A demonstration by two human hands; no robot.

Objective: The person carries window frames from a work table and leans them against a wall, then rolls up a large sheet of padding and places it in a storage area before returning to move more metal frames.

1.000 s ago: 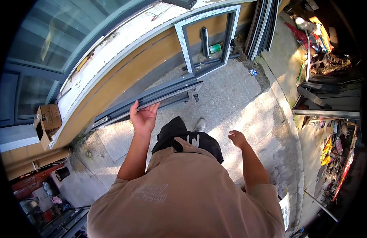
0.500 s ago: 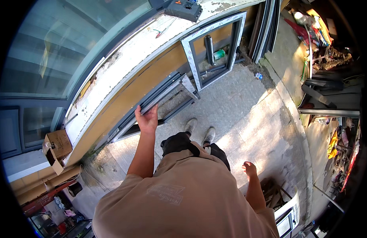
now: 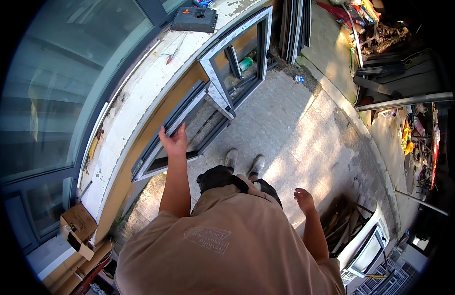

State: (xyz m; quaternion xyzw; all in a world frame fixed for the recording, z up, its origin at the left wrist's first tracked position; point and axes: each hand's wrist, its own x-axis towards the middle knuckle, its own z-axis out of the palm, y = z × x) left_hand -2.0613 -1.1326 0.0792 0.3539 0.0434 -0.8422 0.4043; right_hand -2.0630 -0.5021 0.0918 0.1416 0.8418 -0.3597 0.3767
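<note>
Left hand (image 3: 174, 143) holds a rectangular grey frame (image 3: 193, 106), right hand (image 3: 304, 200) hangs loosely curled, pale lettering (image 3: 206, 239) marks the brown shirt (image 3: 266, 246)

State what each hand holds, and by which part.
The left hand holds the nearer window frame by the middle of its upper rail; the right hand shows nothing held.

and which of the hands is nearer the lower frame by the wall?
Left. The left hand grips the lower frame at its upper edge; the right hand is to its right, not touching.
</note>
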